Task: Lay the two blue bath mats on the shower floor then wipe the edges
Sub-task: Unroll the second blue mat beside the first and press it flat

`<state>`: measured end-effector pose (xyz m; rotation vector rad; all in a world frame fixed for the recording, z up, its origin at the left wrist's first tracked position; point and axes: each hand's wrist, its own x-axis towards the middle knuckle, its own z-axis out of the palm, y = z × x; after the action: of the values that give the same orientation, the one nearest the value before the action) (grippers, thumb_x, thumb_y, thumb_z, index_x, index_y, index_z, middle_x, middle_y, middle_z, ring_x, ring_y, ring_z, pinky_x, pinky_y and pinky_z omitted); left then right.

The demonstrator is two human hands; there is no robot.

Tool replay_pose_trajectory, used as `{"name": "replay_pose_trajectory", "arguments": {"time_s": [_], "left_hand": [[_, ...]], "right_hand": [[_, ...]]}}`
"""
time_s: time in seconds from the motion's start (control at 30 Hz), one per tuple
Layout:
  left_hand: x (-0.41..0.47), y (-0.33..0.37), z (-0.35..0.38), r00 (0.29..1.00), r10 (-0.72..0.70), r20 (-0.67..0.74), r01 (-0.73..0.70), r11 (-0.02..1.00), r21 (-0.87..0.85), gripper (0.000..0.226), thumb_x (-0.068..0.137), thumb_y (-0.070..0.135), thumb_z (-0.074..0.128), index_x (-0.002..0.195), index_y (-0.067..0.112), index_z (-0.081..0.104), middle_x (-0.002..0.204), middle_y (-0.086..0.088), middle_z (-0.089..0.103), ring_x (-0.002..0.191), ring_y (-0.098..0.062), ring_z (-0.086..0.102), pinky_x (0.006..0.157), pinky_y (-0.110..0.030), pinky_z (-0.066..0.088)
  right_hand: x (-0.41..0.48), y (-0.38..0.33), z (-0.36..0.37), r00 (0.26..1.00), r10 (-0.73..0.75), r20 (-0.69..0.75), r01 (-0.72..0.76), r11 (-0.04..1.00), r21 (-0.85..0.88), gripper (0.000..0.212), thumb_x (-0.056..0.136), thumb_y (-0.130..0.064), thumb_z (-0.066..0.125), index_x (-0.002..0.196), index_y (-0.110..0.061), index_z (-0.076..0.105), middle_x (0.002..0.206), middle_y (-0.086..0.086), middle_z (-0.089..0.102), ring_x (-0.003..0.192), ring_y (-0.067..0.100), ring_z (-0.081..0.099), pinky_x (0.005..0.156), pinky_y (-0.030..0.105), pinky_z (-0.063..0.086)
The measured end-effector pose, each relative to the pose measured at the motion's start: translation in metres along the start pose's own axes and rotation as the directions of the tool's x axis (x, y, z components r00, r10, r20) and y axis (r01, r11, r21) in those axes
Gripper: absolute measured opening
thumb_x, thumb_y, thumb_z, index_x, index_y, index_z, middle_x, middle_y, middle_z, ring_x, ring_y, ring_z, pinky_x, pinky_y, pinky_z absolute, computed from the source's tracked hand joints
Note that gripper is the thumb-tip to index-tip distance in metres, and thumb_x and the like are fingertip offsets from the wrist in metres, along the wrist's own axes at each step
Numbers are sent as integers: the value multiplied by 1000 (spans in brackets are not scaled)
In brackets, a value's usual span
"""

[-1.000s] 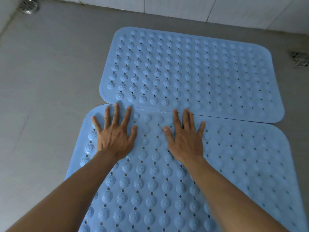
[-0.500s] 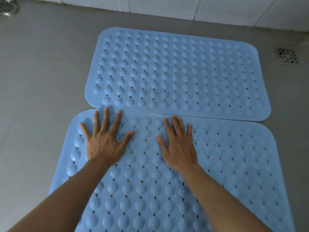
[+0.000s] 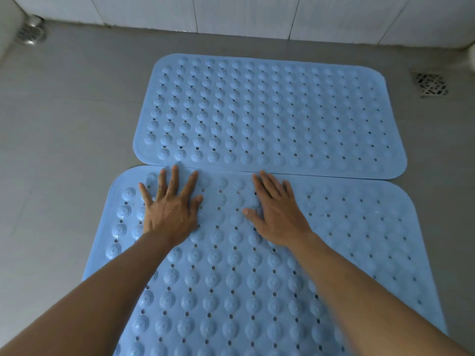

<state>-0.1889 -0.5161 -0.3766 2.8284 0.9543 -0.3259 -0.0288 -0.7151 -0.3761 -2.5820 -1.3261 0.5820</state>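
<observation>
Near mat [image 3: 231,278] flat on shower floor [image 3: 64,150], far edge touching far mat [image 3: 270,111]. Left hand [image 3: 171,211] fingers [image 3: 174,176] spread, right hand [image 3: 279,217] fingers loosely together, palms down, holding nothing. Risk: push slides mat, overlaps seam. Soft blue rubber, domed bumps, holes, rounded corners; 2 drains.

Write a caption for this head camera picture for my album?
Both hands, left hand and right hand, press flat on the near blue bath mat beside the far mat.
</observation>
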Motion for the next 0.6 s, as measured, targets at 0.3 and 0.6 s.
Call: {"name": "replay_pose_trajectory", "arguments": {"time_s": [0.3, 0.6], "left_hand": [[-22, 116, 9, 975, 200, -92, -213, 964, -160, 61, 105, 39, 24, 161, 19, 12, 168, -8, 0, 155, -27, -6, 122, -58, -5], [-20, 137, 27, 980, 198, -8, -198, 980, -24, 66, 99, 61, 0, 158, 35, -12, 166, -1, -18, 150, -28, -25, 116, -66, -9]], "right_hand": [[-61, 73, -1, 913, 374, -165, -390, 918, -79, 77, 98, -64, 12, 161, -20, 13, 168, 10, 5, 155, 28, 0, 122, 57, -4], [-64, 86, 2, 930, 347, -123, -364, 916, -170, 74, 93, -71, 0, 158, -37, -13, 167, 2, -17, 154, 26, -13, 119, 62, -6]]}}
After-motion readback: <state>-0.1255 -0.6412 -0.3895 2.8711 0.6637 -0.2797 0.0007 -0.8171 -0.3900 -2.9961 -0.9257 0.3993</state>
